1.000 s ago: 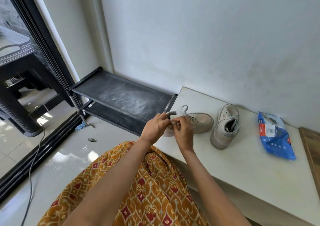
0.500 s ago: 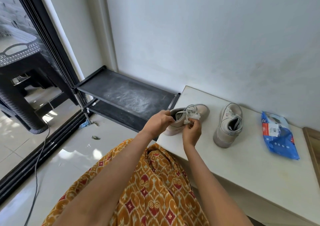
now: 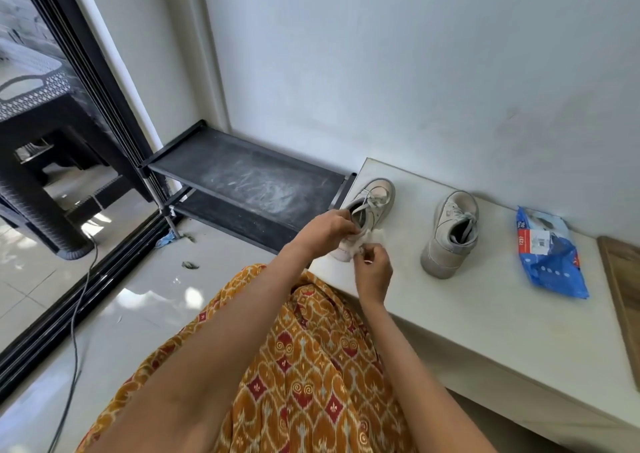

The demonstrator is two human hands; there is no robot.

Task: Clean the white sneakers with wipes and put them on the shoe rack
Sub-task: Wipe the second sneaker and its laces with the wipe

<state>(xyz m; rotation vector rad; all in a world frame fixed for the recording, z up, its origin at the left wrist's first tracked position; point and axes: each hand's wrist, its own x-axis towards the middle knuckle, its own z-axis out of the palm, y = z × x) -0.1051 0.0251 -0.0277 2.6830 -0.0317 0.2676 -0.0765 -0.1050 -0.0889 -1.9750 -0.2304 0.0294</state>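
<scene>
Gripping one sneaker (image 3: 372, 203) by its collar at the worktop's (image 3: 485, 314) left end, our left hand (image 3: 323, 230) steadies it; our right hand (image 3: 373, 272) pinches a wipe (image 3: 360, 244); the wipes pack (image 3: 549, 255) lies rightward.

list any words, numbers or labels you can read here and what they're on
"729" or similar: white digits on the red band of the blue wipes pack, too blurred to be sure.
White sticker with a barcode on the same pack: print too small to read.
Two sneakers, one held and one standing: no readable marking.
Shoe rack: none.
</scene>
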